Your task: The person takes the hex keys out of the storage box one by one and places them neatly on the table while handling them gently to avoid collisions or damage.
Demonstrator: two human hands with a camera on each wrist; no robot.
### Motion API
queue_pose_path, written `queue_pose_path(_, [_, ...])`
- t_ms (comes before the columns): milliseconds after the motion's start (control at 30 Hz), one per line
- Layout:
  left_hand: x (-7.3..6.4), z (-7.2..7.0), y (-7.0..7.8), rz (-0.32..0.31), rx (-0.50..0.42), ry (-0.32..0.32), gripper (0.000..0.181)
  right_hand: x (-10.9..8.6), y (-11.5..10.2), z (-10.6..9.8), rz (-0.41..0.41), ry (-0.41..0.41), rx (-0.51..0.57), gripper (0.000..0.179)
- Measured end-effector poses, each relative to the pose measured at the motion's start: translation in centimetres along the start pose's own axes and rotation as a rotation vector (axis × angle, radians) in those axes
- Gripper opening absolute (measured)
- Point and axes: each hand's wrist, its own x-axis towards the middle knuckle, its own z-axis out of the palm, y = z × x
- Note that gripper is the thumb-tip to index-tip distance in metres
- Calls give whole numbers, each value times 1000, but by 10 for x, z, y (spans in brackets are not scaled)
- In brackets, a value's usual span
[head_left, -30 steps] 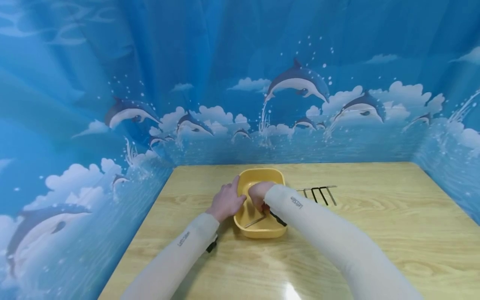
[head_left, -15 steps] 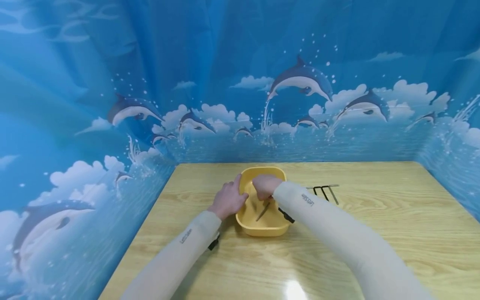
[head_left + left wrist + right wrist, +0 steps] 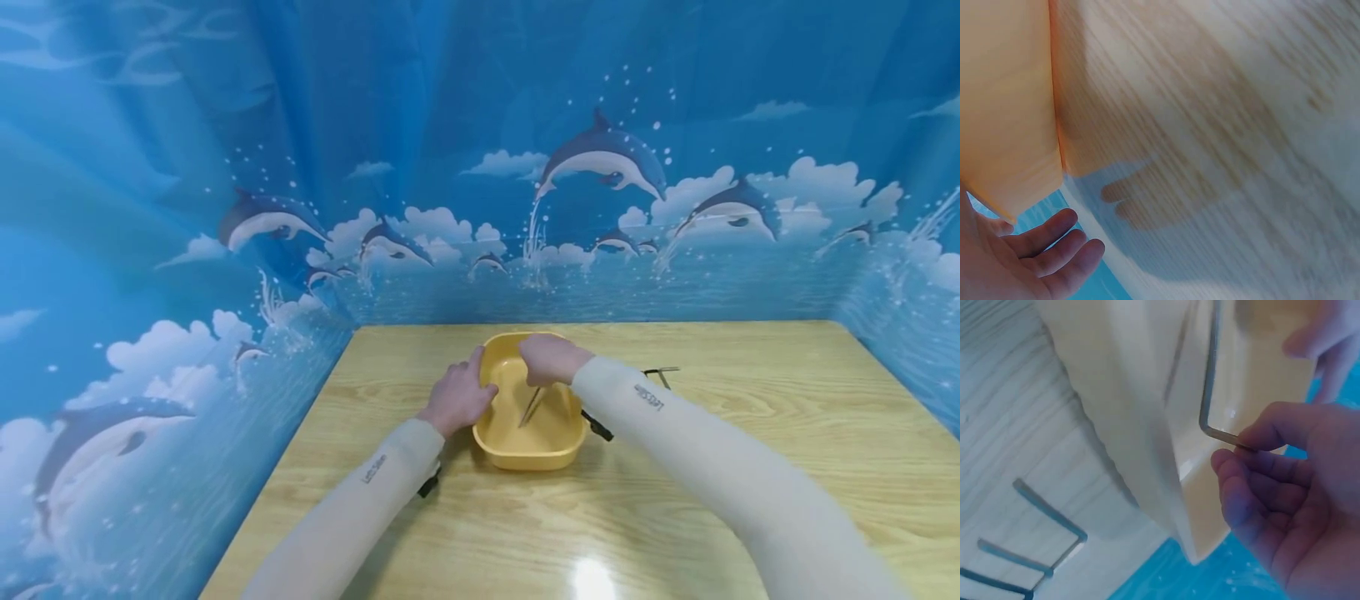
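A yellow plastic tub sits on the wooden table. My left hand holds its left rim, thumb over the edge; in the left wrist view several fingers stay loose outside the wall. Above the tub's far right part, my right hand pinches the short end of an L-shaped metal hex key between thumb and index finger. The hex key's long arm points down into the tub. Several more hex keys lie in a row on the table to the right, partly hidden by the right sleeve in the head view.
The light wooden table reaches out to both sides and the front. A blue curtain printed with dolphins stands behind and at the sides. Black straps show at the wrists.
My right hand has risen from the tub's middle toward its far right rim, lifting the hex key, whose long arm has swung steeper. My left hand stays on the rim.
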Motion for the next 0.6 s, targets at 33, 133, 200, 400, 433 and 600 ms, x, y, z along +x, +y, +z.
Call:
queue_pose_path(33, [0,0,1,-3,0,-3,74,-3,1,-3,-3,8,11,11])
queue_pose_path(133, [0,-1,1,-7,0,-4,74,-12,7,-10,-17,25,38,9])
queue_pose_path(200, [1,-1,2,-7,-2,-4,74,-19,10,-15,-21,40,45,12])
queue_pose_path(400, [3,0,2,-16,-9,-19,75,-39,24,-26,-38,105,117,34])
queue_pose_path(433, [3,0,2,-18,-9,-22,74,-43,26,-27,-43,117,131,36])
queue_pose_path(600, [1,-1,2,-27,-12,-32,75,-61,41,-33,-48,193,168,41])
